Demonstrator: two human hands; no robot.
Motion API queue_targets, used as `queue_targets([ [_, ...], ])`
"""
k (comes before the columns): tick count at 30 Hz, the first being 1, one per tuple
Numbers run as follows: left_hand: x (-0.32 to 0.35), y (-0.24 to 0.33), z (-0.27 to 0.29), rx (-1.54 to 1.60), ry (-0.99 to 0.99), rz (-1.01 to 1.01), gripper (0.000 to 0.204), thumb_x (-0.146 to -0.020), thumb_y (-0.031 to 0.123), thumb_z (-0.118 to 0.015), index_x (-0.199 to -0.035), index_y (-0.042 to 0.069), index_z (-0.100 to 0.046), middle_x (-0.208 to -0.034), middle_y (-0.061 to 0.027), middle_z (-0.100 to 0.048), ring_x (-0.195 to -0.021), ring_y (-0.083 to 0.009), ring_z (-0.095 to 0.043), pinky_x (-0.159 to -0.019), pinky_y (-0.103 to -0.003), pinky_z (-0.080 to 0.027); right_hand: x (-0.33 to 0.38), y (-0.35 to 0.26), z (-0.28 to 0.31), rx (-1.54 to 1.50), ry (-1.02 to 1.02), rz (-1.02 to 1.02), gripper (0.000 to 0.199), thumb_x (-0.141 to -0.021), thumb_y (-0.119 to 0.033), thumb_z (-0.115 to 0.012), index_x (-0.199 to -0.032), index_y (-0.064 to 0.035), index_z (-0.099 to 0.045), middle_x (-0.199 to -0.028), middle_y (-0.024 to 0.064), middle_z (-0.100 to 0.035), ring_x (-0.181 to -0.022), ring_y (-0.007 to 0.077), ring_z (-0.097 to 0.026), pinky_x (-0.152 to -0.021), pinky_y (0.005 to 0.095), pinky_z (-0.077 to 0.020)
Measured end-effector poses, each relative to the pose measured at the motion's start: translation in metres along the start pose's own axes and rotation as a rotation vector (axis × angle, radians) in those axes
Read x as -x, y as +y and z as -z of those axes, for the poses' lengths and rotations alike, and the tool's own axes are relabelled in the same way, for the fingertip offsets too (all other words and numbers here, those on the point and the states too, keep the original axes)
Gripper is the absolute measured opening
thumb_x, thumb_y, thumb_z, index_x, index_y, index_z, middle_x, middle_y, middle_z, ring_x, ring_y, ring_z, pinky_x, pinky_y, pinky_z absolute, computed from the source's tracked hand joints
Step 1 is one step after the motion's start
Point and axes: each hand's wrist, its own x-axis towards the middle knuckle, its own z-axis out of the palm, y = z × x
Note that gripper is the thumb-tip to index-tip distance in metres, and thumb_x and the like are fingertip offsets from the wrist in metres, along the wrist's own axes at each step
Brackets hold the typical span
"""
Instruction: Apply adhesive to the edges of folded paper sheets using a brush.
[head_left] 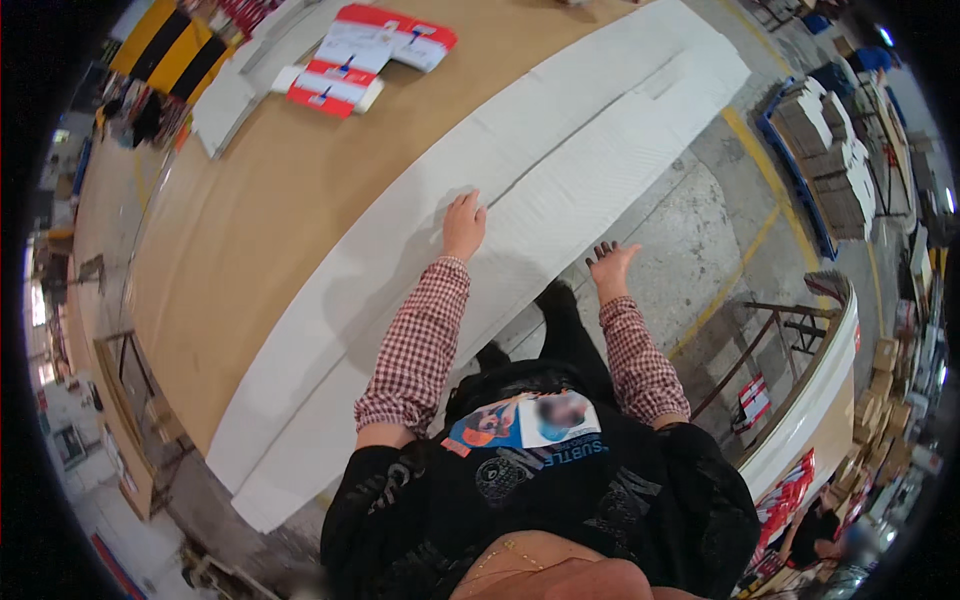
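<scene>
A long white corrugated cardboard sheet with a lengthwise crease or slit runs along the near side of a brown worktable. My left hand is over the middle of this sheet, close to the crease. Its fingers are stretched out and it holds nothing; whether it touches the sheet I cannot tell. Just off the sheet's near edge, above the floor, my right hand has its fingers spread and grips nothing. Checked sleeves cover both forearms.
Red and white printed cartons lie toward the far left of the table, beside white cardboard pieces. A blue pallet carries stacked flat cardboard at right. Another table stands at my right. A person is at lower right.
</scene>
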Motion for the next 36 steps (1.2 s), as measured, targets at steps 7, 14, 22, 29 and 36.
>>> queue_targets([
  [7, -0.003, 0.028, -0.031, -0.261, -0.030, 0.009, 0.021, -0.089, 0.017, -0.054, -0.098, 0.003, -0.066, -0.096, -0.0132, -0.059, -0.095, -0.0300, -0.054, -0.083, -0.040, -0.044, -0.052, -0.032, -0.039, 0.136, -0.059, 0.055, 0.099, -0.083, -0.078, -0.022, -0.149, -0.0055, -0.005, -0.155, 0.0135, -0.010, -0.142, 0.0291, -0.012, -0.112, 0.0499, -0.0075],
  [14, -0.046, 0.033, -0.027, -0.099, -0.030, 0.241, 0.026, -0.089, 0.013, -0.053, -0.110, 0.002, -0.062, -0.102, -0.0129, -0.059, -0.101, -0.0311, -0.053, -0.086, -0.040, -0.044, -0.081, -0.084, 0.009, -0.016, -0.161, -0.267, 0.094, -0.086, -0.075, -0.022, -0.149, -0.0064, -0.010, -0.154, 0.0129, -0.015, -0.141, 0.0294, -0.015, -0.112, 0.0460, -0.0120],
  [22, -0.180, -0.014, -0.059, -0.485, 0.244, 0.003, 0.032, -0.084, 0.018, -0.059, -0.112, 0.003, -0.061, -0.112, -0.0158, -0.059, -0.108, -0.0317, -0.054, -0.092, -0.039, -0.043, -0.098, -0.106, -0.017, -0.086, -0.445, -0.365, 0.097, -0.084, -0.077, -0.021, -0.147, -0.0032, -0.015, -0.153, 0.0141, -0.020, -0.140, 0.0333, -0.019, -0.113, 0.0485, -0.0136],
  [29, -0.214, -0.040, -0.068, -0.086, -0.007, 0.335, 0.025, -0.077, 0.025, -0.067, -0.093, 0.006, -0.064, -0.093, -0.0132, -0.062, -0.096, -0.0310, -0.056, -0.084, -0.041, -0.045, -0.102, -0.103, -0.024, -0.040, -0.314, -0.404, 0.093, -0.086, -0.074, -0.023, -0.146, -0.0030, -0.021, -0.153, 0.0120, -0.022, -0.138, 0.0332, -0.022, -0.113, 0.0464, -0.0170],
  [36, -0.217, -0.029, -0.066, -0.236, 0.036, 0.262, 0.027, -0.076, 0.022, -0.068, -0.098, 0.008, -0.063, -0.097, -0.0132, -0.060, -0.097, -0.0307, -0.054, -0.085, -0.042, -0.043, -0.109, -0.113, -0.040, -0.139, -0.343, -0.423, 0.083, -0.089, -0.067, -0.029, -0.147, -0.0070, -0.023, -0.151, 0.0102, -0.026, -0.138, 0.0304, -0.024, -0.112, 0.0505, -0.0162],
])
